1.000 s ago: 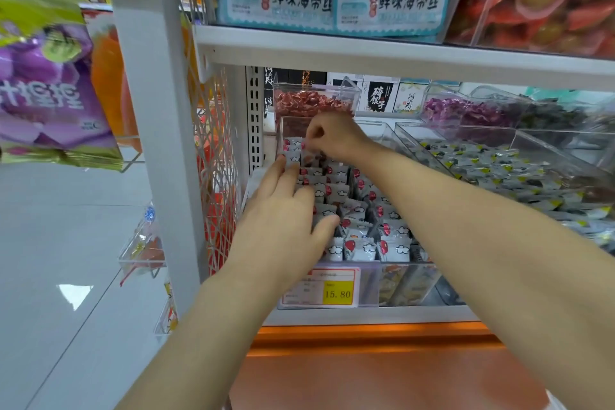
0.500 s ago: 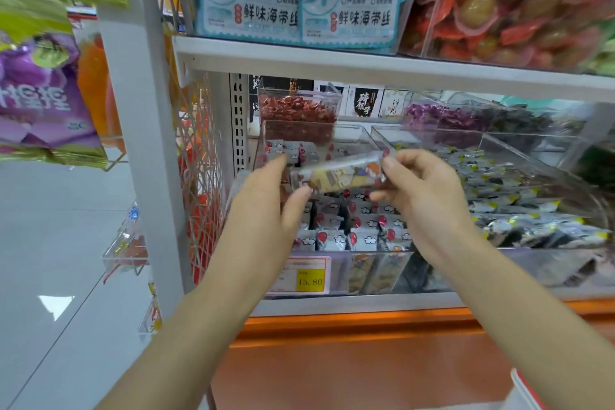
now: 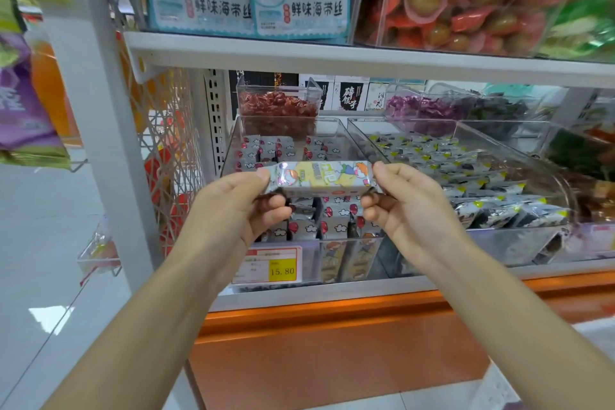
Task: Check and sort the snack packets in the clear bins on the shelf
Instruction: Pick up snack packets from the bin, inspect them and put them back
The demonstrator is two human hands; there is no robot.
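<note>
A long snack packet [image 3: 319, 178] with grey, yellow and orange cartoon print is stretched level in front of the left clear bin [image 3: 346, 253]. My left hand [image 3: 239, 206] pinches its left end and my right hand [image 3: 402, 203] pinches its right end. Behind and below it the bin holds several small grey packets with red marks [image 3: 336, 210]. To the right, another clear bin [image 3: 519, 243] holds several grey packets with yellow corners [image 3: 466, 176].
A small clear tub of red candies [image 3: 278, 110] stands behind the left bin. A yellow price tag reading 15.80 [image 3: 266, 265] hangs on the shelf front. The shelf above [image 3: 332, 56] carries seaweed bags and red-wrapped snacks. A white upright post [image 3: 100, 110] stands at the left.
My right hand pulled a long packet out of the back of the left bin. Both hands now hold it by its ends in front of the bin, and the camera has moved closer.
</note>
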